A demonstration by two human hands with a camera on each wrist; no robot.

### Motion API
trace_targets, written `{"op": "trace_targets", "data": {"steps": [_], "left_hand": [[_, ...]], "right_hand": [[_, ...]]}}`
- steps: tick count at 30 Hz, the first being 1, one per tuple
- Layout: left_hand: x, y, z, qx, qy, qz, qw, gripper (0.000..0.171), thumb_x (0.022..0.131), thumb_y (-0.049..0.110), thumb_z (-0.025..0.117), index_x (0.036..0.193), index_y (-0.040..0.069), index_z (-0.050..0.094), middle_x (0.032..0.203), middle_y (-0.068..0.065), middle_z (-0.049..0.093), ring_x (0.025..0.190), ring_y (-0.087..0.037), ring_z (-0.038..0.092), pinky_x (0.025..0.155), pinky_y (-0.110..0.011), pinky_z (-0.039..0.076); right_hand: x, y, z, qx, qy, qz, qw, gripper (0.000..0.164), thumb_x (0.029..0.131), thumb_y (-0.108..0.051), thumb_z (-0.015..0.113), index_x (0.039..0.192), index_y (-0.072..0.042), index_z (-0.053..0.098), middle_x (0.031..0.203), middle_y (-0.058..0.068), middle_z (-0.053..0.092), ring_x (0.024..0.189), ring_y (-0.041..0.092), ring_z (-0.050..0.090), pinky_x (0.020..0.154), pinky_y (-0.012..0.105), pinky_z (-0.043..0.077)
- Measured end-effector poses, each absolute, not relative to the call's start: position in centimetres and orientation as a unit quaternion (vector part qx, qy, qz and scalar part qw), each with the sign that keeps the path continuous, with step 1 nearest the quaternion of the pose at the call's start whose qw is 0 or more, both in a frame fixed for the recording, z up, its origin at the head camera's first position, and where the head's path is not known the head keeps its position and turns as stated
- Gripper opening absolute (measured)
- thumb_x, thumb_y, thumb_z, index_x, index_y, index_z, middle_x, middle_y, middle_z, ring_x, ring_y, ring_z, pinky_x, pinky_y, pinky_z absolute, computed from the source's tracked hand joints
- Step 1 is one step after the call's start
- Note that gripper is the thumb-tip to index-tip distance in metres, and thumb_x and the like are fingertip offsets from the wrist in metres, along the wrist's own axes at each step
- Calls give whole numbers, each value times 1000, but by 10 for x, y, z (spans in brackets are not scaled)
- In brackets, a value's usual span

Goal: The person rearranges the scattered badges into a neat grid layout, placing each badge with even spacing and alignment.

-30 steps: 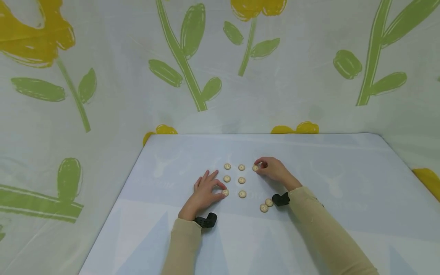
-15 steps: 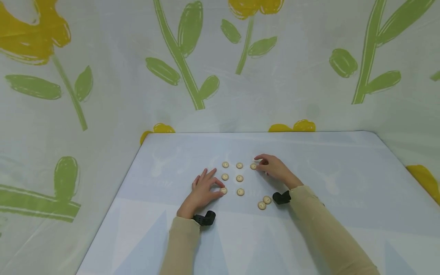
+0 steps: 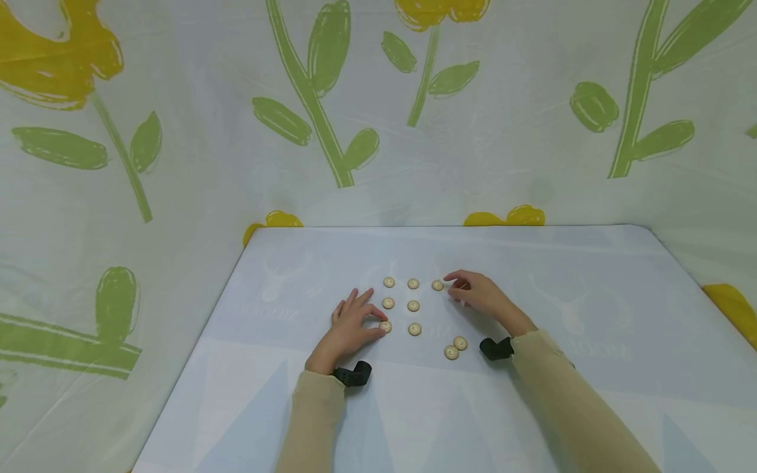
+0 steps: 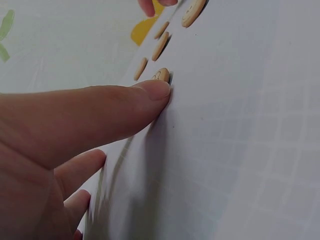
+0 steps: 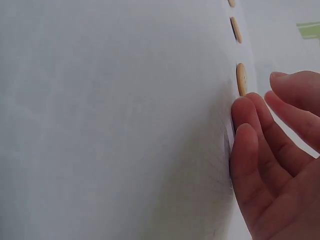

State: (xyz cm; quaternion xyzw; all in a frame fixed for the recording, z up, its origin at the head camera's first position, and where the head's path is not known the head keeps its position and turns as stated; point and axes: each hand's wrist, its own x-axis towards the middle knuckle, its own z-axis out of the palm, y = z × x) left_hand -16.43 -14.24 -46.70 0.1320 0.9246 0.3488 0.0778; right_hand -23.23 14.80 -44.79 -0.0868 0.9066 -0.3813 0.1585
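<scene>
Small round wooden discs with dark marks on their faces lie on the table. My left hand [image 3: 349, 333] pinches the near-left disc [image 3: 386, 327] between thumb and forefinger, its other fingers spread on the table. In the left wrist view the thumb [image 4: 125, 107] hides much of that disc [image 4: 162, 74]. Close by the far-right disc [image 3: 437, 285] is my right hand [image 3: 481, 293], fingers loosely bent and holding nothing. In the right wrist view its thumb [image 5: 295, 87] stands apart from the fingers, and a disc [image 5: 242, 79] lies just beyond the fingertips.
Other discs form rows between the hands, among them a middle disc [image 3: 413, 306] and a near disc [image 3: 414, 329]. Two discs [image 3: 452, 353] lie touching or nearly so by the right wrist camera [image 3: 495, 348]. A flower-patterned cloth [image 3: 449, 157] hangs behind the table [image 3: 266, 407].
My right hand has let go of the far-right disc and drawn back a little to the right; the disc stays in place. The left hand keeps its pinch.
</scene>
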Motion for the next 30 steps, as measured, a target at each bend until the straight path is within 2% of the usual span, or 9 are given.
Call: {"op": "trace_targets", "data": {"steps": [11,22,30], "left_hand": [[-165,-142,-466,134,925,347,76,13,80,26,69,92,24,64,151,-6,26,142,-31,4,109,-54,0],[-164,-142,-466,133,926,344,80,13,81,27,69,93,25,64,151,-5,25,142,-30,3,109,-53,0],[-164,-142,-467,131,925,347,79,12,81,27,69,92,26,63,151,-6,26,142,-30,3,109,-54,0]], "right_hand": [[-211,157,-446,-130,913,-343,179,25,89,-28,58,112,-19,61,98,1,62,80,16,54,68,28,47],[-183,166,-444,-144,914,-329,187,25,88,-29,60,111,-20,62,100,-3,62,84,14,53,70,27,47],[-172,171,-444,-160,908,-343,178,25,88,-27,61,111,-19,62,99,-4,62,89,14,53,77,31,46]]}}
